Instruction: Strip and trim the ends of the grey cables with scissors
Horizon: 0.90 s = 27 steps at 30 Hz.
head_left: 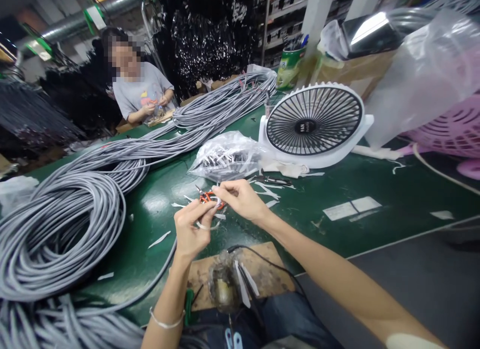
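My left hand [193, 229] and my right hand [242, 201] meet above the bench, both closed in a pinch. A small whitish piece [218, 202] shows between their fingertips; its kind is too small to tell. A thin white loop [208, 225] hangs at the left fingers. From the coils, a grey cable [150, 291] runs up to behind my left wrist, where its end is hidden. Just beyond the fingers lie small cutters with orange handles [204, 195], partly covered by my hands.
Large grey cable coils [122, 209] cover the left side. Ahead are a clear bag of small parts [225, 154] and a white fan [318, 161]. Below my hands, a stained board [268, 254] bears a rounded metal device [225, 289]. A co-worker [140, 89] sits across the bench.
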Each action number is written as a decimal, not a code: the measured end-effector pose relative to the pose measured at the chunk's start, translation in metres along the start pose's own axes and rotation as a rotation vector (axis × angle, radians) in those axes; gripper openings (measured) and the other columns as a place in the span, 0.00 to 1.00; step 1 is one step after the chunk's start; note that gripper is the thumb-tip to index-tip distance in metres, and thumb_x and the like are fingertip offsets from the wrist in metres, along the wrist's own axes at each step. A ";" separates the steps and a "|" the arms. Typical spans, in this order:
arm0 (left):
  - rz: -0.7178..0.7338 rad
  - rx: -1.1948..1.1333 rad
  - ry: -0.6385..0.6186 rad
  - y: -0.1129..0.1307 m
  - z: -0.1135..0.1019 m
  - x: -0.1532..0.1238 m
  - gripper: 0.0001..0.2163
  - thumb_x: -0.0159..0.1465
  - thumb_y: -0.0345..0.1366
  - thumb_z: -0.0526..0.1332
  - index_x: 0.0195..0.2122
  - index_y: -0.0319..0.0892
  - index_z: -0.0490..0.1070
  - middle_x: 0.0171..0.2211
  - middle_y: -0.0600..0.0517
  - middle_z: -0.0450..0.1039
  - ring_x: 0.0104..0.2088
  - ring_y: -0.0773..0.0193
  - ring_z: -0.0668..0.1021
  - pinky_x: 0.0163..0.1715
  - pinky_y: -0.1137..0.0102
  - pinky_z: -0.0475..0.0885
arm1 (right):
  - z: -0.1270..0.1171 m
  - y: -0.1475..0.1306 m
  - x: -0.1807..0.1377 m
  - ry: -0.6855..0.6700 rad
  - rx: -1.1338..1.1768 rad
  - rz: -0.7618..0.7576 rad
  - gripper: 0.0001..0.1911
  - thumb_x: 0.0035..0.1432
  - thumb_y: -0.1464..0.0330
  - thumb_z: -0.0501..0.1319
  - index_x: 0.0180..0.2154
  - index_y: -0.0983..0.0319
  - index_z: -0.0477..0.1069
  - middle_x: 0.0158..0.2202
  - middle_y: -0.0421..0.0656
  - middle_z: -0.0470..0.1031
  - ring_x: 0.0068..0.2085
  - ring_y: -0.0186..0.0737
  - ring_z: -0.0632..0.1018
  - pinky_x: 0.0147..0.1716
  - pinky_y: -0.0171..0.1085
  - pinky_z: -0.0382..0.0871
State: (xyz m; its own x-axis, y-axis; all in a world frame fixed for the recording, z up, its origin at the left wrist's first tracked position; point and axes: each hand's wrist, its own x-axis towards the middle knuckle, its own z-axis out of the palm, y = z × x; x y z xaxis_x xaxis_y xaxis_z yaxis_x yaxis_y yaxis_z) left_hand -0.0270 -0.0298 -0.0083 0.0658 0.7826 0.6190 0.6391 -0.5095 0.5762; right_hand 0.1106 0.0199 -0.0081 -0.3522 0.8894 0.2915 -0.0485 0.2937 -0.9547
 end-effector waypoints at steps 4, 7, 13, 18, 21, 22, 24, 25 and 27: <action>-0.091 0.011 0.135 0.002 0.001 0.001 0.07 0.57 0.34 0.60 0.28 0.42 0.78 0.15 0.55 0.63 0.17 0.71 0.62 0.19 0.74 0.56 | 0.000 -0.001 -0.002 -0.073 0.064 0.026 0.23 0.54 0.52 0.53 0.17 0.61 0.56 0.17 0.34 0.53 0.20 0.27 0.57 0.19 0.31 0.52; -0.154 0.011 0.180 0.002 0.001 0.003 0.07 0.57 0.35 0.60 0.28 0.41 0.78 0.15 0.57 0.61 0.17 0.71 0.61 0.18 0.75 0.55 | 0.000 -0.002 -0.004 0.002 0.006 0.011 0.20 0.53 0.55 0.56 0.19 0.62 0.59 0.18 0.34 0.56 0.20 0.28 0.58 0.20 0.30 0.53; -0.257 0.012 0.329 0.005 0.001 0.004 0.08 0.55 0.36 0.61 0.25 0.38 0.77 0.14 0.57 0.60 0.16 0.74 0.59 0.16 0.75 0.51 | 0.010 -0.007 -0.015 0.167 -0.222 -0.209 0.14 0.60 0.65 0.51 0.24 0.62 0.67 0.21 0.37 0.63 0.24 0.30 0.64 0.25 0.31 0.58; -0.233 -0.055 0.232 0.008 0.001 0.002 0.09 0.56 0.36 0.60 0.24 0.38 0.77 0.14 0.57 0.61 0.15 0.74 0.59 0.16 0.75 0.52 | 0.011 -0.003 -0.014 0.211 -0.085 -0.153 0.10 0.52 0.63 0.60 0.33 0.63 0.73 0.23 0.37 0.63 0.23 0.29 0.62 0.21 0.30 0.57; -0.163 -0.015 0.221 0.009 0.003 0.000 0.08 0.56 0.34 0.60 0.25 0.39 0.77 0.14 0.57 0.62 0.15 0.74 0.59 0.16 0.75 0.52 | 0.008 -0.001 -0.010 0.156 0.026 -0.089 0.13 0.52 0.62 0.59 0.24 0.64 0.72 0.21 0.38 0.62 0.22 0.29 0.62 0.20 0.31 0.57; -0.130 0.013 0.224 0.009 0.004 -0.001 0.07 0.56 0.33 0.61 0.26 0.39 0.77 0.14 0.57 0.62 0.15 0.74 0.59 0.16 0.75 0.52 | 0.007 -0.001 -0.010 0.170 0.027 -0.086 0.13 0.52 0.63 0.59 0.21 0.64 0.70 0.20 0.38 0.62 0.21 0.29 0.62 0.20 0.31 0.57; -0.076 0.069 0.226 0.009 0.006 -0.002 0.05 0.55 0.32 0.61 0.28 0.40 0.78 0.14 0.57 0.63 0.15 0.73 0.59 0.16 0.75 0.53 | 0.006 -0.002 -0.010 0.223 -0.002 -0.099 0.11 0.50 0.66 0.59 0.19 0.64 0.70 0.19 0.37 0.61 0.21 0.28 0.61 0.19 0.31 0.56; -0.062 0.089 0.224 0.009 0.007 -0.002 0.05 0.55 0.32 0.62 0.29 0.40 0.78 0.14 0.57 0.63 0.15 0.73 0.60 0.17 0.75 0.53 | 0.006 -0.003 -0.010 0.251 -0.020 -0.107 0.10 0.49 0.67 0.60 0.19 0.64 0.70 0.19 0.37 0.61 0.21 0.28 0.61 0.19 0.30 0.56; -0.065 0.106 0.218 0.008 0.007 -0.003 0.06 0.56 0.32 0.61 0.29 0.41 0.78 0.14 0.57 0.62 0.15 0.73 0.60 0.16 0.75 0.53 | 0.005 -0.005 -0.010 0.291 -0.018 -0.097 0.09 0.47 0.67 0.60 0.20 0.64 0.71 0.19 0.37 0.63 0.20 0.27 0.61 0.18 0.30 0.55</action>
State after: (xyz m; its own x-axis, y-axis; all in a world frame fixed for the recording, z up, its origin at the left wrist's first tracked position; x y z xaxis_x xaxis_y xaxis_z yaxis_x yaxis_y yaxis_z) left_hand -0.0169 -0.0333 -0.0096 -0.1375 0.7108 0.6898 0.7139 -0.4117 0.5665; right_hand 0.1096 0.0077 -0.0066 -0.0636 0.9190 0.3890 -0.0509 0.3863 -0.9210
